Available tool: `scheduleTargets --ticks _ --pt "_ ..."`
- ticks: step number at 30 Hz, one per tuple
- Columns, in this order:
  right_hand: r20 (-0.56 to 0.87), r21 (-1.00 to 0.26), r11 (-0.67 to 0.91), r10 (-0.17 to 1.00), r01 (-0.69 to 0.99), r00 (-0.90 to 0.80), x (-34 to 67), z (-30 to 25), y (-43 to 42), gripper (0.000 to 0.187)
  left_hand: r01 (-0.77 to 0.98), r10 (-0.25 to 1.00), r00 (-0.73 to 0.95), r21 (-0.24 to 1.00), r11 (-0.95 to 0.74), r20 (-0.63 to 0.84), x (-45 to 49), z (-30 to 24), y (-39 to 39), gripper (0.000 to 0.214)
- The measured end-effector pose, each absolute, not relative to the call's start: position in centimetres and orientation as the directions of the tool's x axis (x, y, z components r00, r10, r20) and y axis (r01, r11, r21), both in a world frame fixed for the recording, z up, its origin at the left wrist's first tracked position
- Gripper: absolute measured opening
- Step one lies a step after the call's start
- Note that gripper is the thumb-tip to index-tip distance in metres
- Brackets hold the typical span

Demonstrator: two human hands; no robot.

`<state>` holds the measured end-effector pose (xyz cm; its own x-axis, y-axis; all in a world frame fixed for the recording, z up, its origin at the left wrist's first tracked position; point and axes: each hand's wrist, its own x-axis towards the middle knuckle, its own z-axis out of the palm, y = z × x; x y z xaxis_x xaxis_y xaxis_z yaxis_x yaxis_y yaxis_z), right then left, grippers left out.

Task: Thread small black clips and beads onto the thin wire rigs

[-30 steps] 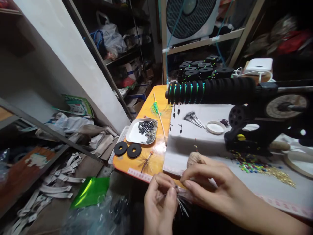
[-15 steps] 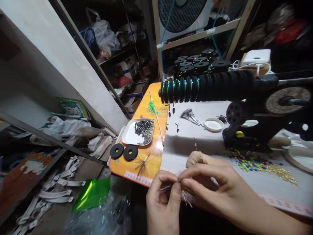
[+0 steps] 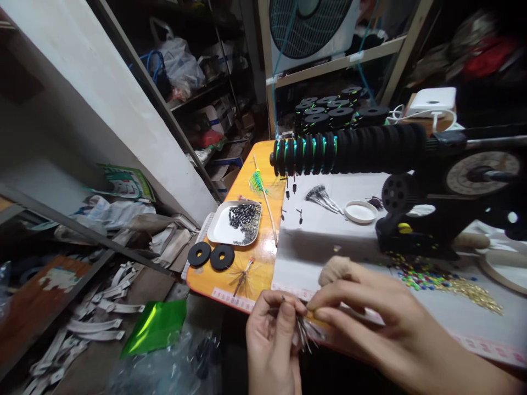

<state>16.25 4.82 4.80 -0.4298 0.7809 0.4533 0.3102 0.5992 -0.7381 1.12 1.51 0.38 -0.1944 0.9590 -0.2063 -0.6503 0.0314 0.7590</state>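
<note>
In front of the table edge, my left hand [image 3: 275, 323] is closed, thumb against fingers, on a bundle of thin pale wires [image 3: 304, 334]. The wires' free ends fan out below the fingers and a small dark tip shows above them. My right hand [image 3: 362, 307] is just to the right, thumb and forefinger pinched together beside the bundle. Whatever is between those fingertips is too small to make out. A tan wrap [image 3: 335, 270] covers one finger of that hand. Both hands nearly touch.
Left on the table are a white tray [image 3: 218, 237] of small dark parts, two black foam rings [image 3: 199, 254] and a stick [image 3: 269, 214]. A black machine [image 3: 403, 219] carries a row of foam rings [image 3: 370, 149]. Coloured beads [image 3: 420, 278] lie at right.
My right hand has shifted slightly right, and its fingertips have drawn apart from the left thumb. More of the wire bundle now shows below the left hand.
</note>
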Motion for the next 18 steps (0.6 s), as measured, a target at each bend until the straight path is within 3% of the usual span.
scheduleTargets --ticks 7,18 --pt "0.37 -0.781 0.548 0.792 0.299 -0.487 16.9 5.7 5.6 0.019 -0.408 0.962 -0.196 0.908 0.096 -0.19 1.3 0.5 0.7 0.041" --pt "0.462 -0.749 0.588 0.794 0.306 -0.396 16.7 4.4 4.8 0.016 -0.374 0.93 -0.35 0.927 -0.026 -0.115 3.4 -0.1 0.8 0.04"
